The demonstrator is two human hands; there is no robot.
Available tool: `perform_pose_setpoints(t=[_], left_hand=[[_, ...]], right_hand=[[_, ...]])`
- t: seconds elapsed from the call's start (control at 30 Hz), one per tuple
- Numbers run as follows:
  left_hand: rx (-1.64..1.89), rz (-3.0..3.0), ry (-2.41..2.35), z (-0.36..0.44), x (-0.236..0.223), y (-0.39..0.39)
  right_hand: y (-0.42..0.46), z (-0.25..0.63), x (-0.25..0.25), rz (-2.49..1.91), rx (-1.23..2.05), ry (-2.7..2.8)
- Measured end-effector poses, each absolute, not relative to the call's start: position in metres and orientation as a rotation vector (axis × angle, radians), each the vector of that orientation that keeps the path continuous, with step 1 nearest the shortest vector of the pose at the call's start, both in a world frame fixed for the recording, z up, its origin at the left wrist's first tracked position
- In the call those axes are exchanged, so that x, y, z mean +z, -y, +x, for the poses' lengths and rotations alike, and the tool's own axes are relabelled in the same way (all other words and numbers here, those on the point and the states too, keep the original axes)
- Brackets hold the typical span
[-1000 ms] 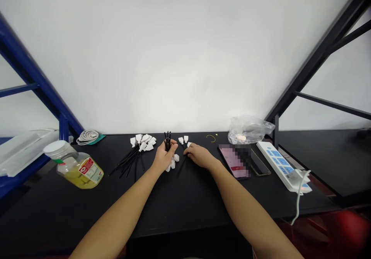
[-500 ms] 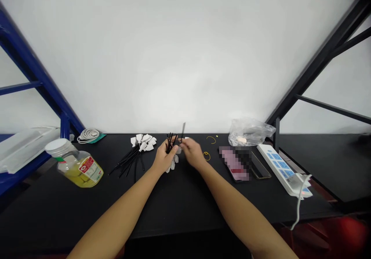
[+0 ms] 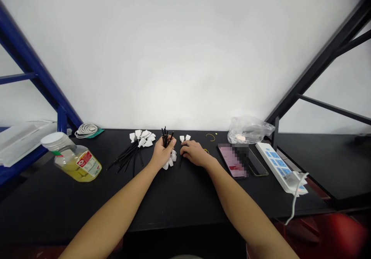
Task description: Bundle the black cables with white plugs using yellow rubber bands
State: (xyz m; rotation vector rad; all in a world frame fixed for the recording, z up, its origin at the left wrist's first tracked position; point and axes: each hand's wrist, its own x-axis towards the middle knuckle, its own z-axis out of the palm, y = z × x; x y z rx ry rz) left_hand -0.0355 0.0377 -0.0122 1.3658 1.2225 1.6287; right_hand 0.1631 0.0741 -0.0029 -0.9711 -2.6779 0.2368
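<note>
The black bench [image 3: 171, 205] carries all the things, and their places I give from the jar [image 3: 68, 168], which has a white lid and yellow contents. Far to the right of the jar lies a white power strip [image 3: 275, 162], and a little nearer to it a clear plastic bag [image 3: 255, 127]. Just right of the jar, a pile of sticks [image 3: 130, 151] lies with the white ends together on the far side, probably to keep them in one direction. Well right of the jar lies a phone [image 3: 230, 158].

Between the jar and the phone are the two hands. The left hand [image 3: 162, 151] has its fingers wrapped around a bundle of black sticks [image 3: 165, 138], white ends downward; I suppose this upright grip keeps them aligned. The right hand [image 3: 195, 153], farther from the jar, has bent fingers over a few loose sticks [image 3: 182, 138]; whether they pinch one, I cannot tell.

The jar wears a red and white label [image 3: 88, 163], but its letters are too small to read. The phone's screen is blurred by blocks, so no writing or brand is readable there.
</note>
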Motion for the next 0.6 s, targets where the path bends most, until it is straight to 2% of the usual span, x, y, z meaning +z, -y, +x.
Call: perform_pose_setpoints(t=[0.13, 0.37, 0.6], left_hand=[[1.627, 1.372, -1.244, -0.036, -0.012, -0.036], [1.667, 1.417, -1.175, -0.034, -0.006, -0.032], [1.589, 1.549, -1.168, -0.035, -0.003, -0.03]], right_hand=[[-0.07, 0.16, 0.006, -0.797, 0.381, 2.495], [-0.063, 0.143, 0.016, -0.993, 0.509, 1.666], [-0.051, 0.116, 0.014, -0.78, 0.814, 1.808]])
